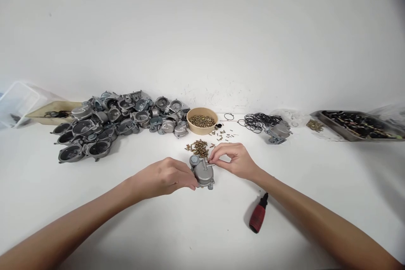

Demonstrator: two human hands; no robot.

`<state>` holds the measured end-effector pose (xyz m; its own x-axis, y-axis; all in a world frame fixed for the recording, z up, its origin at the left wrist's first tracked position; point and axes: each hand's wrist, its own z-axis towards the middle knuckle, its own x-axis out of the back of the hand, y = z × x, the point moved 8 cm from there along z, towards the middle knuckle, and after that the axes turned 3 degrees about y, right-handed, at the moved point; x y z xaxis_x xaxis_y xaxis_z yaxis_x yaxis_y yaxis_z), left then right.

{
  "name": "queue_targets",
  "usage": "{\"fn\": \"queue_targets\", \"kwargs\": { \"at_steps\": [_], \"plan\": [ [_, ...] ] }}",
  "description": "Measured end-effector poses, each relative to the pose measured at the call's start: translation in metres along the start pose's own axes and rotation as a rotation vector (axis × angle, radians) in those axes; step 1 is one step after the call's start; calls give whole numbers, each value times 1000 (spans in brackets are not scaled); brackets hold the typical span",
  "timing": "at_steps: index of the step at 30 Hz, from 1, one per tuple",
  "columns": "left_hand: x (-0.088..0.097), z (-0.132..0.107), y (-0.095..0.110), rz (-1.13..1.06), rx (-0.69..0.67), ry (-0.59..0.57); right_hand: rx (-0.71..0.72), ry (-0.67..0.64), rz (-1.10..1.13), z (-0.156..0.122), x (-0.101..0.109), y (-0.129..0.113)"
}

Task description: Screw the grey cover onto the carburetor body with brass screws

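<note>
A grey metal carburetor float bowl (204,174) rests dome side up on the white table in front of me. My left hand (171,177) grips its left side, fingers closed against the rim. At its upper right, my right hand (234,159) pinches thumb and forefinger together by a short tube on the bowl. Whatever sits between those fingertips is too small to make out. Just behind the bowl lies a small heap of brass screws (198,148). Below my right forearm is a screwdriver (258,214) with a red and black handle.
Many more float bowls (95,126) are piled at the left. A round tub (202,129) of brass parts stands at the back, loose pieces beside it. Rightward are black rubber rings (257,121), a carburetor part (278,132) and a metal tray (344,133). A yellowish tray (39,114) sits far left.
</note>
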<state>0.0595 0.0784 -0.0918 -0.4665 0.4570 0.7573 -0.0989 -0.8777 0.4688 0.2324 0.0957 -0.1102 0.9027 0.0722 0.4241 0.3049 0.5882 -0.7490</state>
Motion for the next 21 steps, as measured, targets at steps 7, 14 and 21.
{"fn": "queue_targets", "kwargs": {
  "at_steps": [7, 14, 21],
  "plan": [
    [0, 1, 9, 101, -132, 103, -18, 15, 4, -2, -1, 5],
    [4, 1, 12, 167, -175, 200, -43, 31, 36, -2, -1, 8],
    [1, 1, 12, 255, -147, 166, -59, 46, 70, -2, -2, 10]
  ]
}}
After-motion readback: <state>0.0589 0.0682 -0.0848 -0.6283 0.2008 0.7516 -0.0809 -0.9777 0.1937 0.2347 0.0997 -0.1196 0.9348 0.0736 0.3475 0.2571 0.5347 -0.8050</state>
